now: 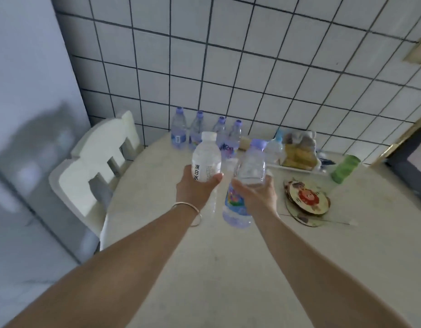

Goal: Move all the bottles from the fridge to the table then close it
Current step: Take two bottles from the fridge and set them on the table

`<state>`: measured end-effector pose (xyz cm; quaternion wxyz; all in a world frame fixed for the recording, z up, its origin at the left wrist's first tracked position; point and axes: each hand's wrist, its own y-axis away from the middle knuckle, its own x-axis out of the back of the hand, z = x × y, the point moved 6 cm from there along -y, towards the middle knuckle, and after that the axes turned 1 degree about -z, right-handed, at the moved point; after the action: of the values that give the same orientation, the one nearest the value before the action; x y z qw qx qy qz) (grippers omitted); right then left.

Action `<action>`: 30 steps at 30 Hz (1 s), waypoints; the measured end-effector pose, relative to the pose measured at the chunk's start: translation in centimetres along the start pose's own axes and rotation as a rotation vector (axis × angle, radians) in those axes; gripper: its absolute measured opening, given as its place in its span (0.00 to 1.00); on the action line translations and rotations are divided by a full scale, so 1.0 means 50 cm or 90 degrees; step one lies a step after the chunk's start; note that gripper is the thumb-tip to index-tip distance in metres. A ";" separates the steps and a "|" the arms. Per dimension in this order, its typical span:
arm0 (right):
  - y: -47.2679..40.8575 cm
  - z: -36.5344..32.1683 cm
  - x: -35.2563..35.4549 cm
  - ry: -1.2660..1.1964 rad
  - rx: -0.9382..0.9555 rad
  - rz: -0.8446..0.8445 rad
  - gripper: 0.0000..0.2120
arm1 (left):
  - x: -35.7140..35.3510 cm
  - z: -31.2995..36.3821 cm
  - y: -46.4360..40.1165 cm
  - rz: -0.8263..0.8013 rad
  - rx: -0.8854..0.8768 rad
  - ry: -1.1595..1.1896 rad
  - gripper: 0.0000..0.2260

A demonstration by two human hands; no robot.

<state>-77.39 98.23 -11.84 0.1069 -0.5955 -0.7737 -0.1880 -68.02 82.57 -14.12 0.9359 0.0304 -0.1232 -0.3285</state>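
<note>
Head view, round table [171, 268], tiled wall [263, 67], white chair [96, 171]

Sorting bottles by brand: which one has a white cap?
The bottle in the left hand, with black characters down its label. The other bottles, including the right hand's, have purple or blue caps.
</note>
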 end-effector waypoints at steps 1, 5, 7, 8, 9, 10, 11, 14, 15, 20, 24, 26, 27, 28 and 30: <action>-0.027 -0.011 -0.033 0.016 0.006 -0.026 0.22 | 0.006 -0.006 -0.037 0.014 0.010 0.001 0.22; -0.138 -0.042 -0.155 0.059 0.032 -0.092 0.25 | 0.028 -0.021 -0.191 0.042 0.039 -0.034 0.23; -0.192 -0.050 -0.218 0.078 0.040 -0.110 0.30 | 0.037 -0.034 -0.269 0.050 0.042 -0.052 0.23; -0.218 -0.055 -0.246 0.081 0.047 -0.107 0.33 | 0.041 -0.041 -0.308 0.056 0.042 -0.052 0.24; -0.245 -0.058 -0.271 0.078 0.050 -0.095 0.35 | 0.044 -0.050 -0.344 0.061 0.044 -0.050 0.24; -0.273 -0.061 -0.293 0.074 0.050 -0.081 0.36 | 0.046 -0.057 -0.379 0.065 0.049 -0.050 0.24; -0.300 -0.063 -0.313 0.071 0.046 -0.071 0.36 | 0.048 -0.064 -0.412 0.070 0.051 -0.052 0.24; -0.374 -0.060 -0.363 0.060 0.025 -0.064 0.34 | 0.051 -0.084 -0.500 0.077 0.040 -0.064 0.25; -0.397 -0.058 -0.377 0.056 0.018 -0.064 0.34 | 0.050 -0.092 -0.525 0.076 0.037 -0.065 0.26; -0.493 -0.032 -0.453 0.025 -0.009 -0.081 0.28 | 0.033 -0.150 -0.642 0.068 0.042 -0.027 0.31; -0.537 -0.005 -0.503 0.047 0.005 -0.097 0.29 | 0.010 -0.179 -0.698 0.049 0.028 -0.018 0.31; -0.547 0.006 -0.520 0.049 0.004 -0.099 0.32 | 0.001 -0.189 -0.710 0.042 0.017 -0.035 0.25; -0.552 0.008 -0.525 0.048 0.004 -0.095 0.33 | -0.003 -0.194 -0.716 0.042 0.010 -0.040 0.24; -0.556 0.009 -0.529 0.047 0.002 -0.089 0.32 | -0.006 -0.197 -0.720 0.043 0.007 -0.041 0.24; -0.564 0.014 -0.536 0.049 0.000 -0.084 0.32 | -0.008 -0.206 -0.726 0.048 0.010 -0.040 0.24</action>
<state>-97.26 68.68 -27.52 0.1241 -0.5357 -0.8063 -0.2179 -87.81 54.18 -29.16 0.9429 0.0225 -0.1561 -0.2932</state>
